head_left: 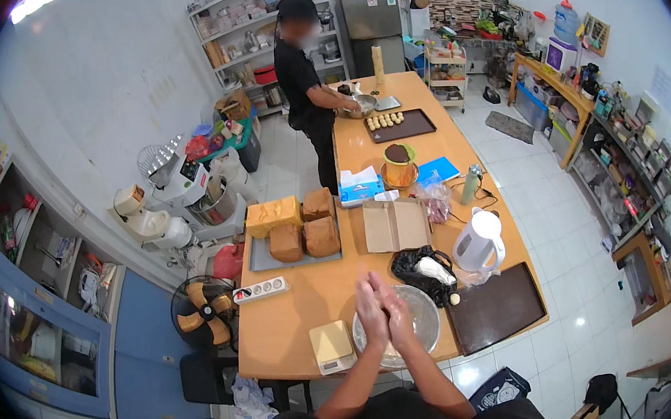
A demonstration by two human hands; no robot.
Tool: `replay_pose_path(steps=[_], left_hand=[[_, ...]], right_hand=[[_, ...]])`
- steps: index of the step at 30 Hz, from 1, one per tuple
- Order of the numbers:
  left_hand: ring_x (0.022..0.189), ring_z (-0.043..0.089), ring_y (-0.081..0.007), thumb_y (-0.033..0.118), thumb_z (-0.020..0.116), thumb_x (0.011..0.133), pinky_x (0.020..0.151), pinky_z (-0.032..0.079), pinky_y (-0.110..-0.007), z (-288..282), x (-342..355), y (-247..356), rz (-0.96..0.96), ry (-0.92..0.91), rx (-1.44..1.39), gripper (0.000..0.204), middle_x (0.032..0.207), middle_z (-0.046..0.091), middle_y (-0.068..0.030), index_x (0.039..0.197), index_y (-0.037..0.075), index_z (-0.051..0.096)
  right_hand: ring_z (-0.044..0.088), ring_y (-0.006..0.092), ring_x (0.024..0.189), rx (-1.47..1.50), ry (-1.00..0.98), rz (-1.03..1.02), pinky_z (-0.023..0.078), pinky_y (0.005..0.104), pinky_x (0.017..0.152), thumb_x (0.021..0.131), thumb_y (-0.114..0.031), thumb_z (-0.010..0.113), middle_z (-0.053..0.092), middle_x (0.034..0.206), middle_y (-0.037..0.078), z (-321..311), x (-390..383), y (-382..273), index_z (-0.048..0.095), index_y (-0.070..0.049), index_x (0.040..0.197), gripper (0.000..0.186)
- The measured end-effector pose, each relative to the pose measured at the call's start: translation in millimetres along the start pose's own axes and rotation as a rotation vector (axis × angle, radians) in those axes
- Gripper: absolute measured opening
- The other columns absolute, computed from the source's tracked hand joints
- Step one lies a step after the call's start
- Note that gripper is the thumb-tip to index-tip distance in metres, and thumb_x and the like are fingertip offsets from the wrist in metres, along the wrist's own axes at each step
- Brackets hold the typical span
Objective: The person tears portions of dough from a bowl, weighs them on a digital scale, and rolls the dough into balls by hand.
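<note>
My left hand [371, 313] and my right hand [396, 310] are raised over a metal bowl [428, 321], palms pressed against each other and fingers stretched away from me. Whatever lies between the palms, if anything, is hidden. Pale residue coats the skin. A small pale ball, apparently dough [454, 299], rests beside the bowl near the dark baking tray [499, 310]. Just beyond the bowl, a black plastic bag [405, 267] holds a white bundle [435, 271]. To the left of the bowl stands a kitchen scale [332, 345] with a yellowish top.
Loaves [286, 242] sit on a tray at left, near a white power strip [261, 290]. Beyond the bowl are an open cardboard box [396, 226] and a white electric kettle [479, 243]. Across the table a person [300, 75] works at another bowl [358, 106] beside a tray of dough pieces [401, 126].
</note>
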State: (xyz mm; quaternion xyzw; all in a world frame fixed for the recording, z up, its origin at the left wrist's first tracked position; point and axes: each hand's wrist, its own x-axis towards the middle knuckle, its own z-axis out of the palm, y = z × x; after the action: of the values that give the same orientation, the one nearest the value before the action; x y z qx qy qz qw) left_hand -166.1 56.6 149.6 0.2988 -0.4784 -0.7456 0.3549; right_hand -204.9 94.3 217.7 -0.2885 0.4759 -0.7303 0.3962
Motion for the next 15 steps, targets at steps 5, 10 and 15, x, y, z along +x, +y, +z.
replay_pose_path(steps=[5,10,15], left_hand=[[0.138,0.030,-0.0262,0.033,0.036,0.101,0.113,0.021,-0.035,-9,29,-18,0.014,0.011,0.201,0.053,0.149,0.035,-0.0134,0.144,0.002,0.034],[0.129,0.043,-0.0271,0.030,0.034,0.102,0.107,0.033,-0.035,20,-3,35,0.075,0.068,0.032,0.049,0.143,0.043,-0.0153,0.145,0.006,0.033],[0.126,0.045,-0.0246,0.039,0.036,0.101,0.104,0.035,-0.034,25,-10,34,0.158,-0.028,0.302,0.056,0.137,0.048,-0.0153,0.143,0.001,0.034]], right_hand=[[0.041,0.0219,0.130,-0.250,0.301,-0.222,0.031,0.0322,0.107,0.102,-0.043,0.033,0.046,0.139,0.013,-25,14,29,0.036,0.000,0.143,0.060],[0.035,0.0240,0.136,-0.069,0.076,0.097,0.026,0.0330,0.111,0.103,-0.039,0.031,0.040,0.146,0.015,-23,-4,21,0.035,0.000,0.143,0.057],[0.024,0.0212,0.142,-0.191,0.176,-0.193,0.018,0.0334,0.115,0.102,-0.042,0.033,0.030,0.152,0.012,-20,3,17,0.034,0.000,0.144,0.060]])
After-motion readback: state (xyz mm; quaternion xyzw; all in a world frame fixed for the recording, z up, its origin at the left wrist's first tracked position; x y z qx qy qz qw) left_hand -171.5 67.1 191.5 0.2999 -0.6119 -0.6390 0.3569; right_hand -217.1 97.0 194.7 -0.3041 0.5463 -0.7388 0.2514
